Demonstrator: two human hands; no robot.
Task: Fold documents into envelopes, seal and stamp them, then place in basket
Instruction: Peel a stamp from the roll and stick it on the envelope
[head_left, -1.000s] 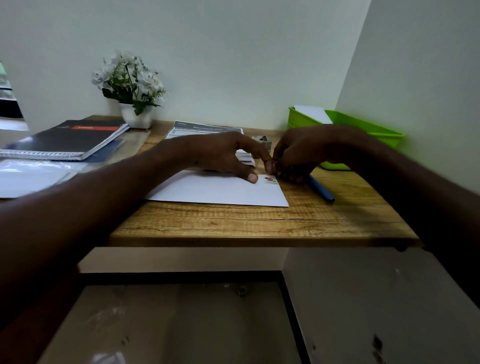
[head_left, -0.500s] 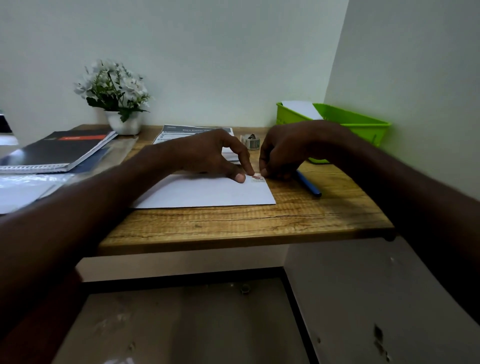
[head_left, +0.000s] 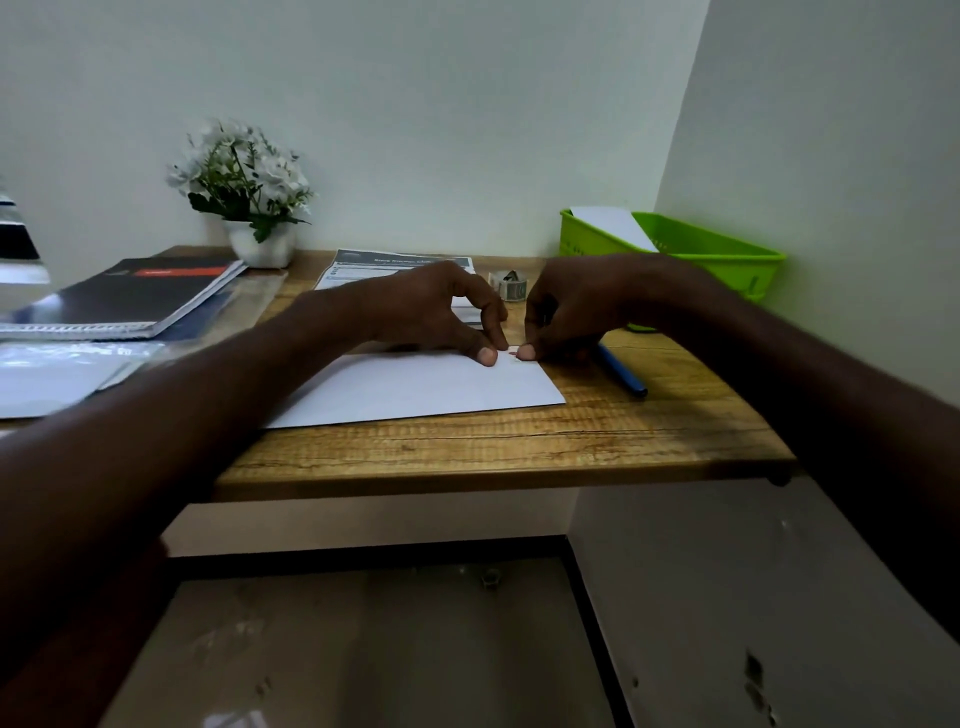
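Both hands meet at the far right corner of the white envelope (head_left: 415, 387): the left hand (head_left: 431, 312) and right hand (head_left: 571, 306), fingers curled, press thumb tips onto the stamp (head_left: 512, 352), as half a second earlier. The envelope lies flat, its near edge just inside the wooden desk's (head_left: 519, 452) front edge, bare wood free to its right up to the blue pen (head_left: 623, 371). Beyond stand the stamp roll (head_left: 511, 286) and green basket (head_left: 722, 254); the view has shifted slightly.
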